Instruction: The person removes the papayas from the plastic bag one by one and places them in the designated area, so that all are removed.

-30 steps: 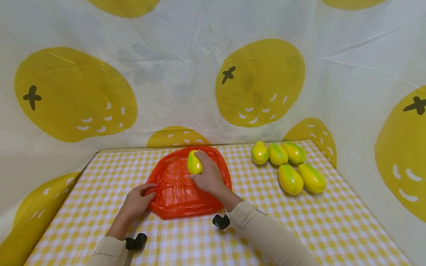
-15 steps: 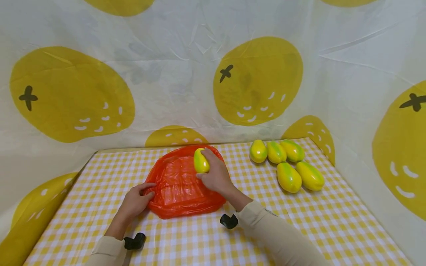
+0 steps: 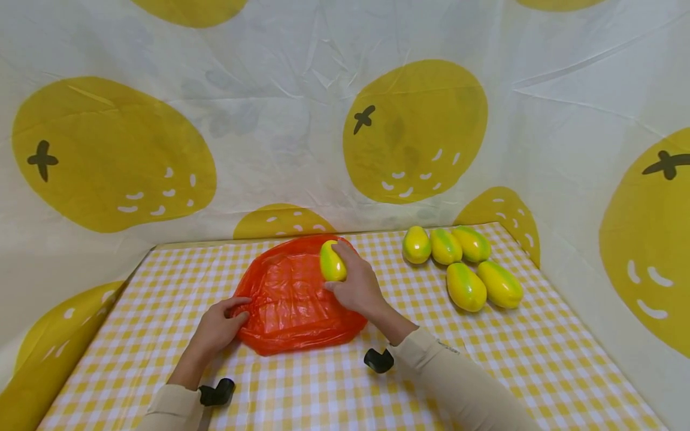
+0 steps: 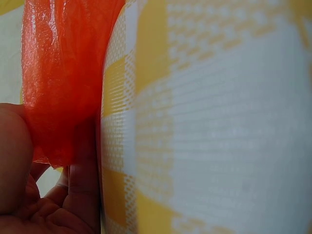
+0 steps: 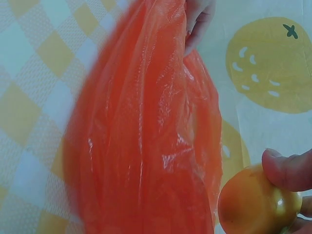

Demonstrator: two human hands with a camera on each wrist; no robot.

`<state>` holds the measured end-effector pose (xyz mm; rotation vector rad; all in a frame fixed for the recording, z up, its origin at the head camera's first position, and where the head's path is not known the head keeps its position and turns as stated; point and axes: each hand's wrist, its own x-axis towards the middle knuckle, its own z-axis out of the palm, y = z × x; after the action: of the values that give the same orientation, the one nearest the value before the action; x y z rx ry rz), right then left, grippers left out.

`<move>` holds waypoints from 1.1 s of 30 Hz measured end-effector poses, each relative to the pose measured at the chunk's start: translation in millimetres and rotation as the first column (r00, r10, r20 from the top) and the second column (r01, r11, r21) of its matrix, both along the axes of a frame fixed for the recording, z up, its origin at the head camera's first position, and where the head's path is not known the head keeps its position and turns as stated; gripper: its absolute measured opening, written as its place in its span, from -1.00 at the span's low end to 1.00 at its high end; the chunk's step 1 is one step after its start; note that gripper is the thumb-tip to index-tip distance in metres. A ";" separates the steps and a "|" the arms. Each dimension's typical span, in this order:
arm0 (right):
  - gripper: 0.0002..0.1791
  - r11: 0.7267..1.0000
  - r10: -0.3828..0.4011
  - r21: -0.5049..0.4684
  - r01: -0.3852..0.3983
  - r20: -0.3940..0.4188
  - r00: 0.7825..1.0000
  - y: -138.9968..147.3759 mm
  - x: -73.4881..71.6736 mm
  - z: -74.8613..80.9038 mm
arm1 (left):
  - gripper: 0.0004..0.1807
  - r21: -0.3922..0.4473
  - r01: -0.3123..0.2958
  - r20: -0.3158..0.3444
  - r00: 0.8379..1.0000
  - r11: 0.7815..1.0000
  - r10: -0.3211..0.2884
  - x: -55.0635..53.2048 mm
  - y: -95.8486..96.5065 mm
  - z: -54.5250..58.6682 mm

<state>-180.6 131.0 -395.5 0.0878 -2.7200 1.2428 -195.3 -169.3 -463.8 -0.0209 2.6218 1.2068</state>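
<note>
A red plastic bag [image 3: 291, 293] sits spread open on the table, its mouth facing up and its rim bunched all round. At its left edge my left hand [image 3: 218, 326] pinches the rim; in the left wrist view the red film [image 4: 63, 73] runs between thumb and fingers. Over the right part of the bag's mouth, my right hand [image 3: 358, 284] grips a yellow-green papaya [image 3: 332, 261] from the right side. In the right wrist view the thumb [image 5: 290, 170] lies on that papaya, beside the bag's crinkled wall.
To the right on the checked tablecloth [image 3: 431, 359] lie several more papayas [image 3: 466, 287] in two loose rows. A white cloth [image 3: 280, 143] printed with big yellow fruit hangs behind and at both sides of the table.
My right hand has moved to the right with the papaya, from over the bag's middle towards its right side. My left hand stays at the bag's left edge.
</note>
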 end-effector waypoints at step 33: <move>-0.15 0.997 -0.074 0.014 0.073 0.057 0.996 34.4 17.3 -0.3 | -0.55 -0.007 -0.015 0.011 1.000 1.000 0.015 -0.4 1.5 -1.0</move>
<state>-163.4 165.4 -395.9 -0.0467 -2.7516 1.2280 -195.7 -167.8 -464.8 -0.0489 2.6206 1.1998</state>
